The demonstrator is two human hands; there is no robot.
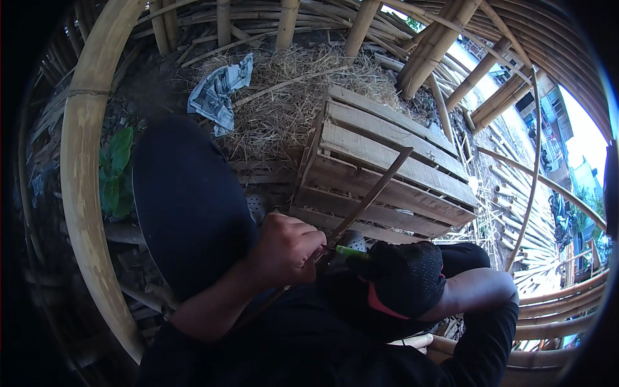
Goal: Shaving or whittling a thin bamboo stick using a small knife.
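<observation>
My bare left hand point(288, 245) is closed in front of my body, its fingers wrapped round a long thin bamboo strip point(371, 197). From there the strip slants up and to the right, passing in front of a slatted wooden crate. My right hand point(403, 274), in a black glove with red trim, is closed on a green-handled tool point(350, 251). The tool's green end points left and meets the strip close beside my left fingers. Its working part is too small and dark to make out, and the glove hides the rest of the handle.
The wooden crate point(393, 138) stands just beyond my hands. Straw point(284, 113) and a crumpled newspaper sheet point(222, 93) lie behind it. A thick bamboo pole point(84, 155) rises at the left, near green leaves point(118, 171). Cut bamboo pieces point(525, 219) are piled at the right.
</observation>
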